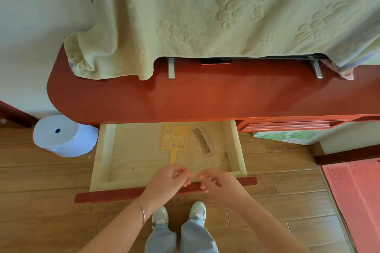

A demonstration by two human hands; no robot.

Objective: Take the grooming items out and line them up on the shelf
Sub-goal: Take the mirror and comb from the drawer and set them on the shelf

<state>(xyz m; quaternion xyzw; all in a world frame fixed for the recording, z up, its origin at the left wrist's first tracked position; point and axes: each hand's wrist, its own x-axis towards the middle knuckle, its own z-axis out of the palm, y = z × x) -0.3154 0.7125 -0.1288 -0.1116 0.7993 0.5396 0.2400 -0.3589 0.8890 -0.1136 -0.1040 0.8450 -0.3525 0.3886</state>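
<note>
A pale wooden drawer (103,156) stands pulled out below the red-brown shelf (205,96). Inside lie a yellow hand mirror (174,138) with flower stickers, handle pointing toward me, and a grey comb (202,139) just to its right. My left hand (166,181) and my right hand (218,184) hover side by side over the drawer's red front panel (115,195), fingers loosely curled, holding nothing. Both hands are a short way nearer to me than the mirror's handle.
A pale yellow towel (205,16) drapes a screen on two metal feet (171,68) at the shelf's back. A light blue round appliance (63,135) stands on the wooden floor at left. A pink mat (357,201) lies at right.
</note>
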